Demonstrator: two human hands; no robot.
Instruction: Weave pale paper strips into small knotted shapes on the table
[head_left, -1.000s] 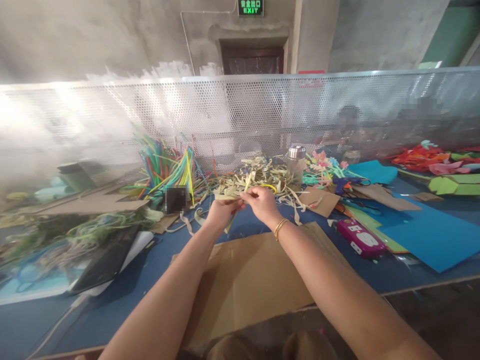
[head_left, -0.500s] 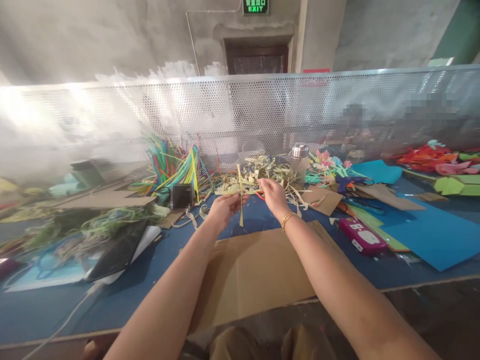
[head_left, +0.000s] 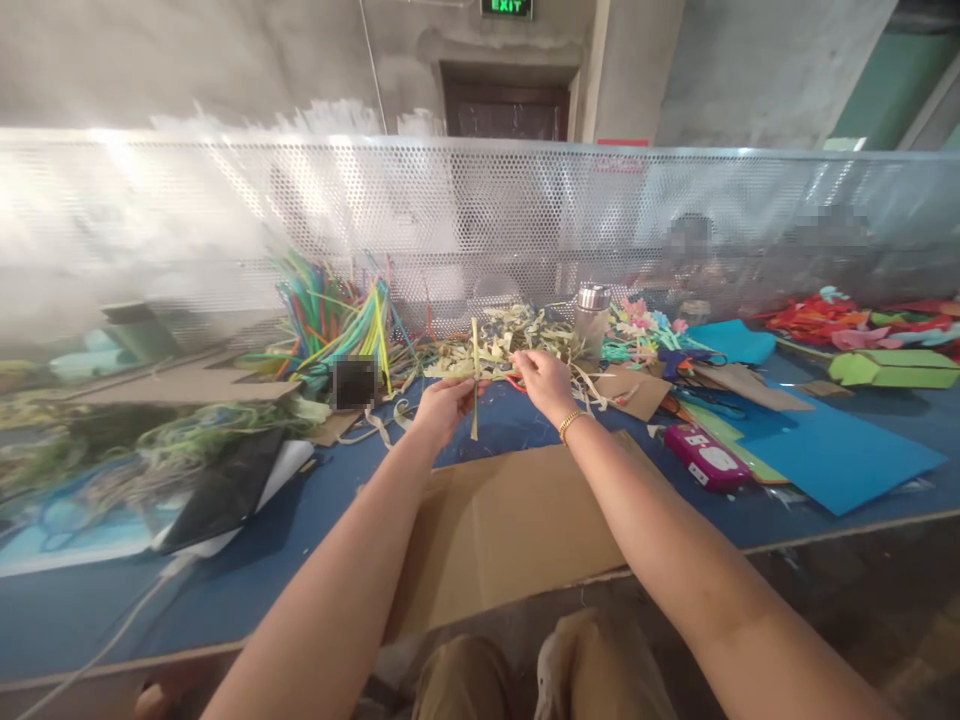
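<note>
My left hand (head_left: 444, 404) pinches a thin pale-yellow strip (head_left: 475, 372) and holds it upright over the blue table (head_left: 285, 540). My right hand (head_left: 541, 382), with a gold bracelet at the wrist, has its fingers closed at the near edge of a heap of pale paper strips (head_left: 517, 342); what they grip is too small to make out. Both hands hover just beyond a brown cardboard sheet (head_left: 510, 525) lying in front of me.
A perforated metal screen (head_left: 480, 230) runs along the table's far side. Coloured sticks (head_left: 337, 320) fan out at the left, beside a black tablet (head_left: 221, 490). A metal-capped jar (head_left: 592, 322), a pink box (head_left: 705, 458), blue paper (head_left: 832, 450) and coloured cut-outs lie to the right.
My hands have separated; the left one turned the yellow strip upright, the right one shifted right to the heap. The camera view drifted slightly.
</note>
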